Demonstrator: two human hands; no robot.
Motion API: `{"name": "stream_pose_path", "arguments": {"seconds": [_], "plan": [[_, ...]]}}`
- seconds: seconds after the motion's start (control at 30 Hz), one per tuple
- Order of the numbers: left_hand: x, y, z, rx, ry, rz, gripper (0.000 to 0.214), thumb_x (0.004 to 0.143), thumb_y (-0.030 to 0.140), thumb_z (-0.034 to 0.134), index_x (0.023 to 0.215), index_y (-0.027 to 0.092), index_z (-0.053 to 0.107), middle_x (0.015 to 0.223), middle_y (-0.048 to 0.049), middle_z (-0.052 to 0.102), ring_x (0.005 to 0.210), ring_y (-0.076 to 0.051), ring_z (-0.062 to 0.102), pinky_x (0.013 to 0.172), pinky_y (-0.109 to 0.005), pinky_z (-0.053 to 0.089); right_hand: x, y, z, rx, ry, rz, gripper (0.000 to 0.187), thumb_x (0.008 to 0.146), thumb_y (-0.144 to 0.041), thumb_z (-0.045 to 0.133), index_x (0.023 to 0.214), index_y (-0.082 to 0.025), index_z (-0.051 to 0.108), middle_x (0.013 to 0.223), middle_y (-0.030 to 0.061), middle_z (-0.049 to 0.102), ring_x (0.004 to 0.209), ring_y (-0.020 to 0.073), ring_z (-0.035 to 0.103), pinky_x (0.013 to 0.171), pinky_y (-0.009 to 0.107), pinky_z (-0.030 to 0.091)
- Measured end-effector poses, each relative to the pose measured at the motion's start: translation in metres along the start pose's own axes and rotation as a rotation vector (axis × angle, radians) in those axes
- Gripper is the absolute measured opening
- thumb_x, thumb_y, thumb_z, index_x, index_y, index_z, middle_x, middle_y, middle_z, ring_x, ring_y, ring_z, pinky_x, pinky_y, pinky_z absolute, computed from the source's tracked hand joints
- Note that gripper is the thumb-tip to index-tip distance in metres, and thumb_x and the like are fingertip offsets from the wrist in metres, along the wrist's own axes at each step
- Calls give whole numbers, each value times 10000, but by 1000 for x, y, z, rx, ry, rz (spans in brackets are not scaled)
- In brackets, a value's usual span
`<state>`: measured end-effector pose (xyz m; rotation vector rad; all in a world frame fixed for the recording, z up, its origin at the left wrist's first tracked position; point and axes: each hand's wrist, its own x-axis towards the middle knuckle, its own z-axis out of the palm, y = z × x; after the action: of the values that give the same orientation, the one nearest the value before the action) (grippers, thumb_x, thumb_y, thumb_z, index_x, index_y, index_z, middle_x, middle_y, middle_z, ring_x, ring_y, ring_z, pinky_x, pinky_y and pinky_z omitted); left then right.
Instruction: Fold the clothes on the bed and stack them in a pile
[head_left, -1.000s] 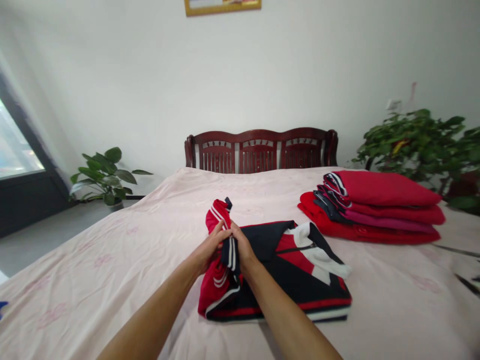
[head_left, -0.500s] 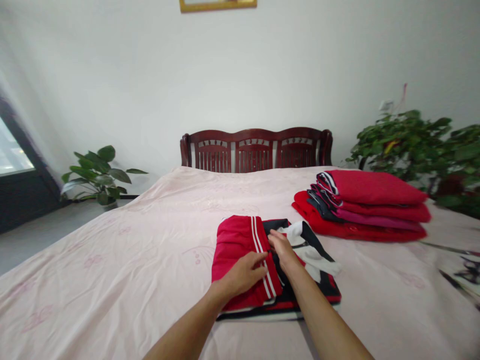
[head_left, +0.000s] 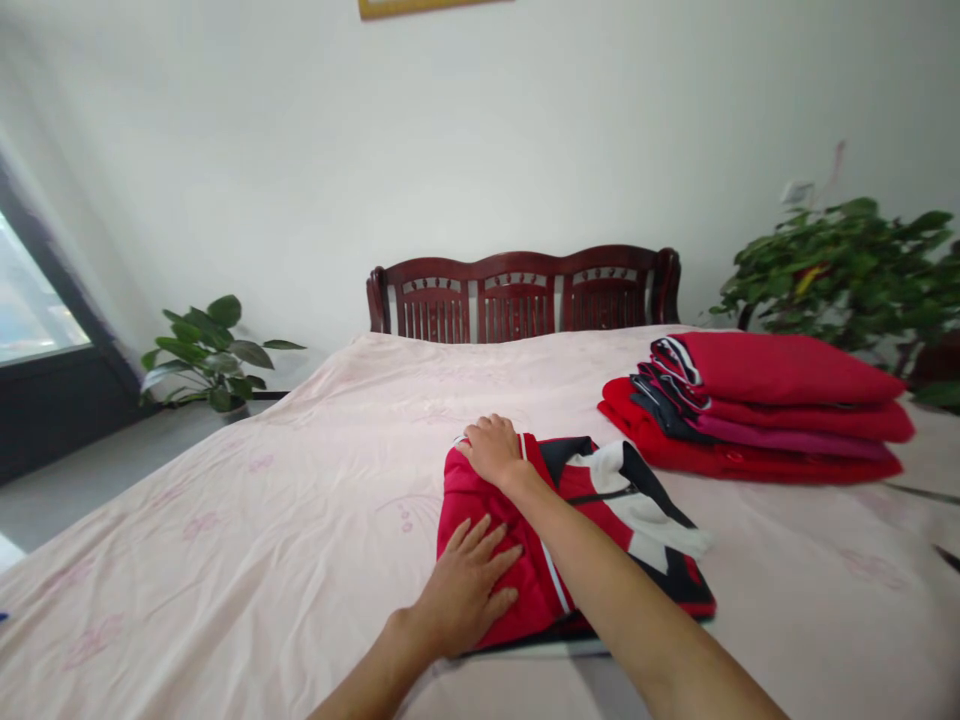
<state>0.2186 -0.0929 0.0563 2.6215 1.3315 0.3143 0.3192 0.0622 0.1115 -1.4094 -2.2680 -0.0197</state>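
Observation:
A track jacket (head_left: pixel 607 510) in red, black and white lies folded on the bed, its zip and white collar area facing up on the right. Its left part is a red folded panel (head_left: pixel 471 495) with white stripes. My left hand (head_left: pixel 469 585) rests flat on the near part of that panel, fingers spread. My right hand (head_left: pixel 491 448) reaches across to the panel's far edge, with its fingers laid over it and bent slightly. The right forearm covers part of the stripes and the jacket's middle.
A stack of folded red, magenta and dark clothes (head_left: pixel 780 410) sits to the right on the pink bedsheet (head_left: pixel 300 520). Beyond the bed stands a dark wooden headboard (head_left: pixel 517 295). Leafy plants flank the bed, one at left (head_left: pixel 210 350) and one at right (head_left: pixel 847 285).
Both hands have moved from the striped edge onto the red panel, the right to its far edge, the left nearer and flattened. The view has shifted slightly left.

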Motion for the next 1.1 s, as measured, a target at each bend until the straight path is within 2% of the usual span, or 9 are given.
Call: {"name": "stream_pose_path", "arguments": {"seconds": [0.13, 0.23, 0.33, 0.5, 0.63, 0.8, 0.9, 1.0, 1.1], "plan": [[-3, 1, 3, -35, -8, 25, 532, 969, 507, 393, 1471, 333, 401, 1587, -57, 319, 1476, -305, 226, 1198, -561, 174, 16, -5, 16, -104, -71, -24, 310, 850, -445, 621, 974, -181, 726, 1083, 127, 698, 1116, 276, 542, 987, 397, 345], [-6, 2, 6, -39, -26, 47, 573, 965, 528, 392, 1499, 327, 346, 1611, -63, 254, 1487, -297, 191, 1205, -548, 164, 28, 5, 17, -131, -58, 6, 325, 923, -419, 519, 1063, -184, 695, 1131, 122, 681, 1107, 248, 551, 959, 368, 357], [-6, 6, 12, -25, -24, 69, 623, 968, 512, 396, 1536, 296, 259, 1631, -81, 161, 1501, -286, 124, 1216, -529, 135, 36, 21, 18, -148, -40, 89, 406, 977, -416, 393, 1146, -157, 655, 1196, 158, 646, 1127, 268, 541, 931, 393, 373], [-5, 9, 20, -4, -32, 62, 654, 969, 453, 431, 1554, 285, 192, 1636, -84, 116, 1505, -283, 90, 1218, -518, 135, 31, 36, 36, -131, -143, 124, 398, 968, -411, 403, 1061, -163, 700, 1144, 149, 680, 1113, 265, 572, 948, 399, 381], [-5, 7, 19, -27, -27, 41, 656, 967, 477, 428, 1553, 320, 176, 1636, -56, 133, 1504, -269, 113, 1218, -515, 143, 21, 31, 29, -111, -153, 129, 475, 962, -412, 383, 1247, -113, 616, 1327, 191, 585, 1270, 284, 482, 1060, 417, 310], [-6, 10, 13, -99, 1, -5, 589, 968, 507, 408, 1521, 344, 284, 1615, -34, 240, 1490, -247, 196, 1219, -519, 154, -28, 28, -1, -79, -126, 68, 668, 970, -510, 311, 1498, -102, 338, 1569, 170, 311, 1457, 296, 233, 1159, 436, 180], [-4, 10, 18, -133, 72, -78, 500, 965, 466, 433, 1444, 322, 449, 1560, -32, 380, 1463, -257, 280, 1208, -526, 206, -74, 38, 0, -61, -195, 97, 730, 964, -541, 302, 1529, -81, 267, 1602, 179, 211, 1484, 322, 143, 1177, 475, 135], [-2, 2, 30, -173, 276, -221, 429, 944, 331, 470, 1353, 245, 562, 1506, -72, 462, 1449, -277, 307, 1190, -537, 249, -105, 52, 8, -42, -326, 177, 743, 957, -512, 327, 1532, -49, 242, 1609, 191, 165, 1485, 322, 148, 1178, 475, 157], [1, -15, 37, -340, 532, -427, 516, 905, 253, 491, 1411, 153, 472, 1541, -140, 387, 1457, -283, 283, 1196, -523, 236, -120, 60, 7, 3, -386, 223, 761, 949, -515, 326, 1535, -40, 225, 1604, 201, 171, 1483, 318, 161, 1177, 471, 175]]}}
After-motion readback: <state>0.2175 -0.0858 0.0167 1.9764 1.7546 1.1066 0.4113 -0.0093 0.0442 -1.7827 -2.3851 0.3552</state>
